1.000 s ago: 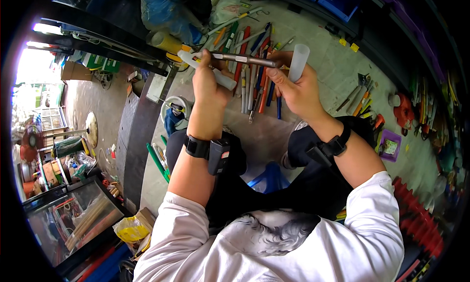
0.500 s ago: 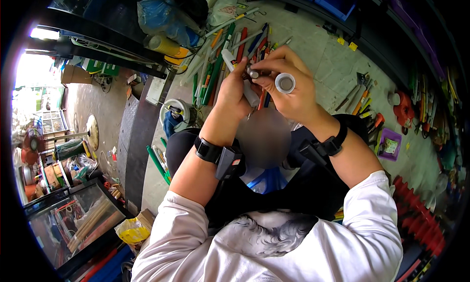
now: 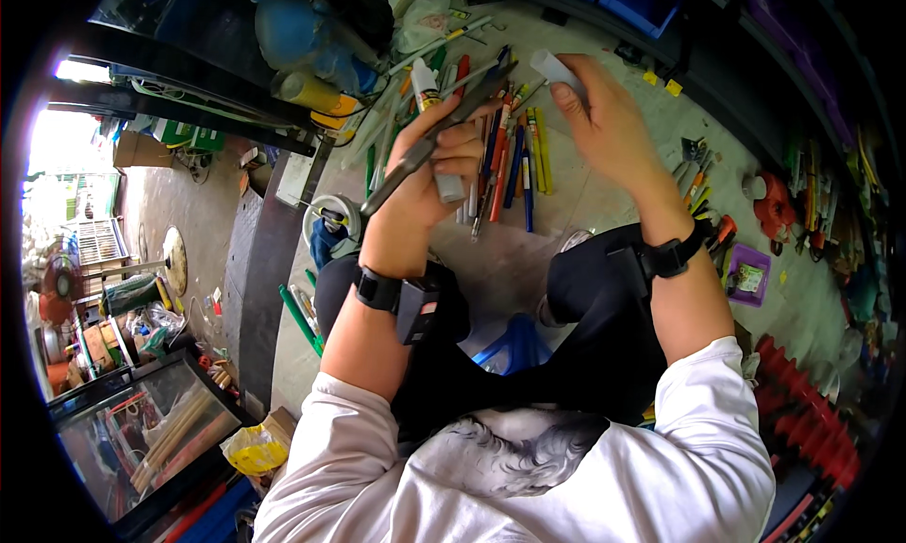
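Observation:
My left hand grips a long dark metal tool that slants up to the right, together with a short grey tube against the fingers. My right hand is raised further right and holds a white plastic tube between thumb and fingers. Both hands hover over a spread of screwdrivers and pens with red, blue, yellow and green handles lying on the concrete floor. A black band sits on each wrist.
A blue machine body and a yellow cylinder stand at the upper left. More hand tools and a small purple tray lie at right. Red parts line the lower right. A glass cabinet is lower left.
The hands, which were close together with the white tube against the tool, have come apart. The right hand carried the white tube up and right; the left hand kept the dark tool.

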A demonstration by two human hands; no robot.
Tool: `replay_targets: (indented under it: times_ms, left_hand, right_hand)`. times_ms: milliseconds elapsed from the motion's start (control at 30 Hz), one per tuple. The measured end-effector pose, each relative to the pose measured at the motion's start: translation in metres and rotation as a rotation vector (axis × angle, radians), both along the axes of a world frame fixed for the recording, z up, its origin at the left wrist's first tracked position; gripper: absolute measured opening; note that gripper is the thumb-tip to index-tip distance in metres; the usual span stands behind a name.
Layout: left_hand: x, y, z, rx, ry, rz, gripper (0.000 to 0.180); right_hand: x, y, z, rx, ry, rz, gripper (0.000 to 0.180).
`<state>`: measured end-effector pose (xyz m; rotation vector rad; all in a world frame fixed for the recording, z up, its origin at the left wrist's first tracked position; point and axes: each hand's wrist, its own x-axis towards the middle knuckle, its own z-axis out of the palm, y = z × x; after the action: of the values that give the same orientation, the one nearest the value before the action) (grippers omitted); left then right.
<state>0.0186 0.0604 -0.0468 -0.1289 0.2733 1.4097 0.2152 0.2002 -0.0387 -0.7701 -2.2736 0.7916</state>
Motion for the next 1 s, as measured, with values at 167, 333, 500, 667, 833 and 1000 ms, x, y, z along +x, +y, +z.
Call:
replay_targets:
  times_ms: [167,333,500,667,833,1000]
  left_hand:
    - [-0.004,-0.010,0.014,0.208,-0.038,-0.111,0.063]
    - [-0.001,-0.011,0.014,0.138,-0.073,-0.201,0.064]
    - [-0.002,-0.014,0.019,0.156,-0.120,-0.246,0.066]
    - [-0.005,-0.018,0.022,0.151,-0.067,-0.222,0.065]
    - [-0.006,-0.018,0.026,0.063,-0.026,-0.224,0.063]
    - [-0.009,-0.011,0.010,-0.237,0.252,-0.135,0.045]
  right_hand:
    - [0.021,0.036,-0.012,0.275,-0.169,-0.124,0.029]
    - [0.021,0.037,-0.006,0.315,-0.140,-0.102,0.025]
    - [0.022,0.042,-0.003,0.365,-0.084,-0.003,0.025]
    - [0.027,0.045,0.000,0.367,-0.043,0.023,0.027]
    - [0.016,0.033,-0.001,0.430,-0.063,0.117,0.030]
    - [-0.009,0.001,-0.012,0.080,-0.091,0.383,0.034]
